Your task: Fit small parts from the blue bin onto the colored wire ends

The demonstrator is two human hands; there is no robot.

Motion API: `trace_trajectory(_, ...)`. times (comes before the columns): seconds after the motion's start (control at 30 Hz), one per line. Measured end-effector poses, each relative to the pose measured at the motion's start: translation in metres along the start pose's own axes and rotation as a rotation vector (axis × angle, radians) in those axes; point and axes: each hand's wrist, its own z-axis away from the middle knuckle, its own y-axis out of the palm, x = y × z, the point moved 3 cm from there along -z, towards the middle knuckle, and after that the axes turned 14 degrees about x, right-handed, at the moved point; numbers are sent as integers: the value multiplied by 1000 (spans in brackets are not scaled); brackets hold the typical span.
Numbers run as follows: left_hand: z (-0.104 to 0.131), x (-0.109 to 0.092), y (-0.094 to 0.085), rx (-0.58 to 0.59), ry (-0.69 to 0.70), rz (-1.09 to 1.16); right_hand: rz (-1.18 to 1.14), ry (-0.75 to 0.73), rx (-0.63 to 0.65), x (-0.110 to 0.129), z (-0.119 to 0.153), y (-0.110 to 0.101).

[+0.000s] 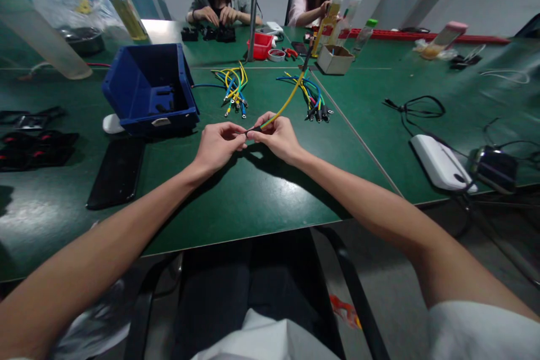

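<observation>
Above table, hands (pixel 248 143) pinch wire (pixel 287 102).

On the desk (pixel 253 197), the bin (pixel 149 87) sits toward the left edge, a phone (pixel 117 171) lying before it. Two wire bundles (pixel 234 85) (pixel 314 102) lie mid-desk, behind both hands. A power bank (pixel 441 162) rests near the right edge.

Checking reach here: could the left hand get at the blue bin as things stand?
Probably yes. The blue bin sits just beyond the left hand with bare table between, though both hands pinch the yellow wire.
</observation>
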Motion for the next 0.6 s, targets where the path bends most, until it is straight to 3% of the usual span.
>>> trace_trajectory(0.17, -1, 1, 0, 32, -22, 39, -51, 20, -25, -2, 0, 2)
trace_trajectory(0.4, 12, -18, 2, -76, 97, -437, -73, 13, -68, 1, 5, 8)
trace_trajectory(0.6, 9, -15, 0, 32, 85, -425, -81, 13, -65, 6, 4, 7)
